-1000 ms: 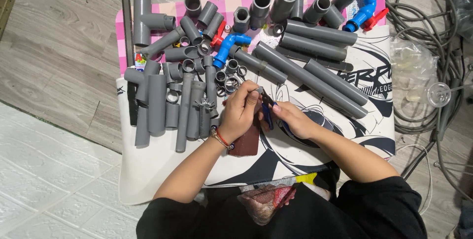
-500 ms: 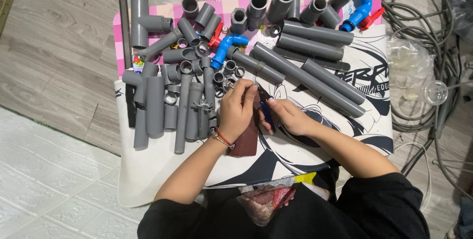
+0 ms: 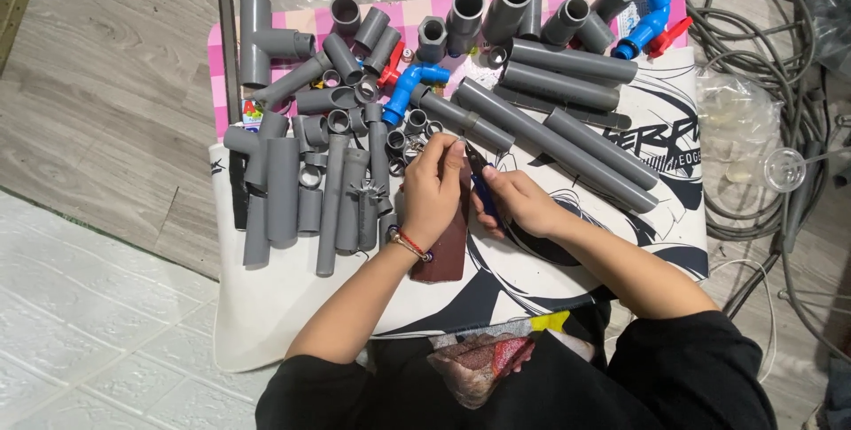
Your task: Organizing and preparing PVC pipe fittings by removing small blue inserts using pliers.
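We see both hands meeting near the middle of the table (image 3: 266, 324), which is draped in a white printed cloth. Left hand (image 3: 433, 189) has its fingers curled shut, pinching something small at the fingertips; we can't make out what, too small and partly hidden by the thumb. Right hand (image 3: 523, 204) is closed around a dark blue-handled tool (image 3: 483, 191); its tip points toward the left fingertips, and the handle is mostly buried in the palm, so tool type is unclear. A brown sheet (image 3: 448, 248) lies under the left wrist, half covered by it.

Left side of the table: short grey pipe pieces (image 3: 306, 191) packed side by side. Far edge: grey fittings (image 3: 461, 18) and a blue elbow (image 3: 409, 89) just beyond the hands. Far right corner: blue valve with red handle (image 3: 651, 22). Long grey pipes (image 3: 567, 142) run diagonally across the right half. Near edge of the table is hidden by the person's dark sleeves.
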